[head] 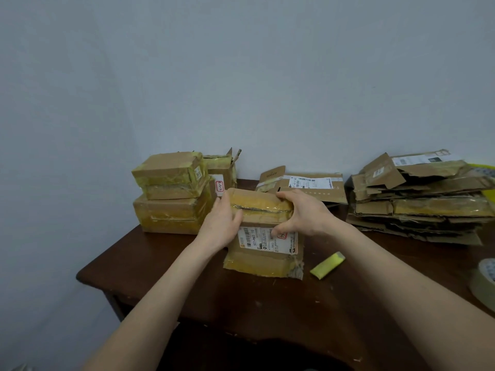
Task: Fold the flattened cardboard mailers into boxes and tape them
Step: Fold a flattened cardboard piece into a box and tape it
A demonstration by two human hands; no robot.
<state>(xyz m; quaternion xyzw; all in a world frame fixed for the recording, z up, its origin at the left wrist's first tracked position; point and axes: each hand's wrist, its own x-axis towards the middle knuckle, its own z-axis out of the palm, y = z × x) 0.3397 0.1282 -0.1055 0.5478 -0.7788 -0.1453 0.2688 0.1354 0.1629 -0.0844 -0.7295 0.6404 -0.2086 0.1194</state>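
Cardboard box [263, 231] at frame centre gripped by left hand [223, 223] and right hand [305, 212], top seam untaped. Finished boxes [171, 191] stacked centre left. Flat mailers [417, 199] piled at right remain.

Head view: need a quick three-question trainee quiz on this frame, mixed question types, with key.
1. True or false: both the left hand and the right hand hold the labelled box.
2. Where is the tape roll? A) at the right edge of the table B) in the left hand C) on top of the labelled box
3. Fill in: the pile of flattened mailers lies to the ____ of the labelled box.
Key: 1 true; 2 A; 3 right.
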